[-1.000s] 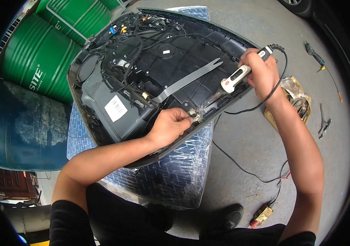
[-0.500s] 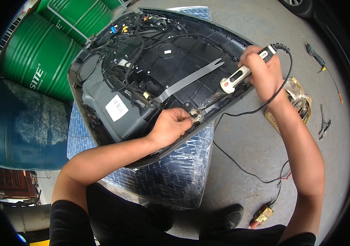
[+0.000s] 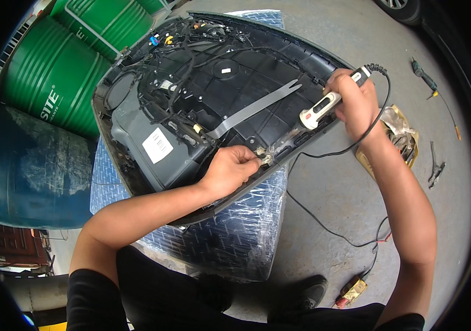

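Right hand: I have it wrapped around the white and black tool, up on the right side.
Tool's long way: it slants, with its cord end up and right, and its thin end down and left toward the pale lump.
Left hand: its fingertips are pinched together just left of the lump; from far off, I can't tell what is between them.
Nearer hand: the left is right beside the lump; the right is farther, up the tool.
Lump's place: on the near edge of the big black panel.
Touching: I can't tell if the tool's tip meets the lump.
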Available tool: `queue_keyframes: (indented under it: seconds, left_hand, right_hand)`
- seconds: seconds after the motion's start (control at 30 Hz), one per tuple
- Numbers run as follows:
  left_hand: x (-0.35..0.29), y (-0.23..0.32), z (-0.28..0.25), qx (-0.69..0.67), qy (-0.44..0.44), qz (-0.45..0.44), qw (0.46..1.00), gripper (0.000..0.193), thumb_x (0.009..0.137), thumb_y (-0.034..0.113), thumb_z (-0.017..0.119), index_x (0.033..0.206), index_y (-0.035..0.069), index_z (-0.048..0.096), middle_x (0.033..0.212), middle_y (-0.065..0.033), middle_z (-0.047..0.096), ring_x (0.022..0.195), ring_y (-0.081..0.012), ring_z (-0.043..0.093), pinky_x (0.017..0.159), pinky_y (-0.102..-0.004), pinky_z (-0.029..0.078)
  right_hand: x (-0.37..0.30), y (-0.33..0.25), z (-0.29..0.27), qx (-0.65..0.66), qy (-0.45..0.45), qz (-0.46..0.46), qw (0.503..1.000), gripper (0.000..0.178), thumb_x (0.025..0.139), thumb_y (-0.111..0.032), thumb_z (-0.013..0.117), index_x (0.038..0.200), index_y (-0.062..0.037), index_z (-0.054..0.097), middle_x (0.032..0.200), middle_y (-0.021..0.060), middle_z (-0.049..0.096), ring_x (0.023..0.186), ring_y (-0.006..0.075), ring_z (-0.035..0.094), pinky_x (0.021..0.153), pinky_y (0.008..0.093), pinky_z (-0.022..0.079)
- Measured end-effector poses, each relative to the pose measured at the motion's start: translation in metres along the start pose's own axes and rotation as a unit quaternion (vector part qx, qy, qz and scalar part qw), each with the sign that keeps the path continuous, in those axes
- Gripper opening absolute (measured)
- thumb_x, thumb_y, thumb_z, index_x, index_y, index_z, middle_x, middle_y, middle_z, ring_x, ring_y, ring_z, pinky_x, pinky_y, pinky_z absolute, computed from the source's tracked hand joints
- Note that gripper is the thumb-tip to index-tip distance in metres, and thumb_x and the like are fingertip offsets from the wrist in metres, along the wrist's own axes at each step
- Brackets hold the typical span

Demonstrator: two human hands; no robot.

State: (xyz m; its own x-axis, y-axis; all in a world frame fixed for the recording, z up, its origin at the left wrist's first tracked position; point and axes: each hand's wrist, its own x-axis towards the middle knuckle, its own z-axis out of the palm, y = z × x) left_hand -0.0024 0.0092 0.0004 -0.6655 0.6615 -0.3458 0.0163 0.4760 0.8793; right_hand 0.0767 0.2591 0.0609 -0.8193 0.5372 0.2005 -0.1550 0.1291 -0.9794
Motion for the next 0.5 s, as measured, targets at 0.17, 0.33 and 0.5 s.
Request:
queue_keyframes:
  seconds: [0.17, 0.33, 0.5]
  left_hand:
    - [-0.0011, 0.0008, -0.0013, 0.003, -0.001, -0.011, 1.0, 0.017, 0.089, 0.015, 0.067, 0.087, -0.001, 0.066, 0.068, -0.0008, 0.062, 0.057, -0.0039, 0.053, 0.052, -0.0218, 0.044]
    - [0.0011, -0.0009, -0.0013, 0.003, -0.005, -0.012, 1.0, 0.017, 0.089, 0.015, 0.067, 0.088, -0.002, 0.067, 0.07, -0.0019, 0.064, 0.059, -0.0045, 0.054, 0.054, -0.0225, 0.045]
    - [-0.0002, 0.0009, -0.0017, 0.006, -0.005, -0.013, 1.0, 0.017, 0.089, 0.015, 0.067, 0.087, -0.002, 0.067, 0.07, -0.0017, 0.064, 0.059, -0.0044, 0.054, 0.054, -0.0224, 0.045]
  right_hand:
    - [-0.0022, 0.0026, 0.0009, -0.032, -0.026, -0.022, 0.999, 0.024, 0.081, -0.022, 0.05, 0.069, -0.0021, 0.058, 0.06, -0.0008, 0.048, 0.048, 0.0054, 0.036, 0.042, 0.0223, 0.026]
    - [-0.0017, -0.0018, -0.0029, -0.061, -0.033, -0.018, 0.997, 0.026, 0.081, -0.022, 0.052, 0.068, -0.0007, 0.06, 0.062, 0.0012, 0.054, 0.057, 0.0085, 0.046, 0.053, 0.0258, 0.036]
    - [0.0, 0.0043, -0.0029, -0.028, -0.015, -0.018, 0.999, 0.023, 0.08, -0.021, 0.05, 0.07, -0.0024, 0.057, 0.061, -0.0004, 0.048, 0.049, 0.0057, 0.036, 0.043, 0.0229, 0.027]
